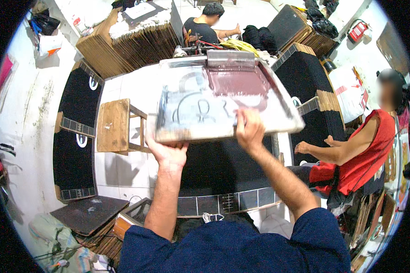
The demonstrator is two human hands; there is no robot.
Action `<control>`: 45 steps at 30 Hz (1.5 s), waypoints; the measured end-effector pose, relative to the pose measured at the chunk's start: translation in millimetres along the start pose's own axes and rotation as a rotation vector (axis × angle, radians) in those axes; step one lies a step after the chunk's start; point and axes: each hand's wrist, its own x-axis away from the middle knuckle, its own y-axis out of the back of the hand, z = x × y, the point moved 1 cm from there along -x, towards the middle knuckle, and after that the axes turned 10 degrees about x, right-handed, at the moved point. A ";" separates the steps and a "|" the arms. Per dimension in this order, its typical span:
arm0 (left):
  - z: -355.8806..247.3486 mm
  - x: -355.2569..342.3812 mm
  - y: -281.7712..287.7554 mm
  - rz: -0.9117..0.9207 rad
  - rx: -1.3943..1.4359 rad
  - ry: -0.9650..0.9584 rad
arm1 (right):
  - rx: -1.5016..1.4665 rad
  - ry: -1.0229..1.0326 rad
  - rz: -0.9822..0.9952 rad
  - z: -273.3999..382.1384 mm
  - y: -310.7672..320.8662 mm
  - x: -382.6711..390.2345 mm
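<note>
A printing screen (pixel 182 132) with a pale wooden frame is tilted up in front of me, over a board of black fabric (pixel 223 170). Dark curved line shapes show on its mesh, and a patch of maroon ink (pixel 241 82) covers the far right part. A wide grey squeegee (pixel 231 59) rests at the far end of the screen. My left hand (pixel 169 152) supports the near left corner from below, its fingers partly hidden under the frame. My right hand (pixel 250 129) grips the near edge right of the middle, slightly blurred.
A wooden stool (pixel 114 126) stands left of the screen. Boards with black fabric (pixel 73 150) line the left side, and more fabric boards (pixel 305 82) lie at the right. A person in red (pixel 364 145) works at the right; another person (pixel 205 27) sits at the back beside stacked boards (pixel 141 45).
</note>
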 end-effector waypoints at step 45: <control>29.3 -92.1 181.9 0.651 -2.148 -1.195 | 0.430 0.385 0.358 -131.9 -147.4 -75.7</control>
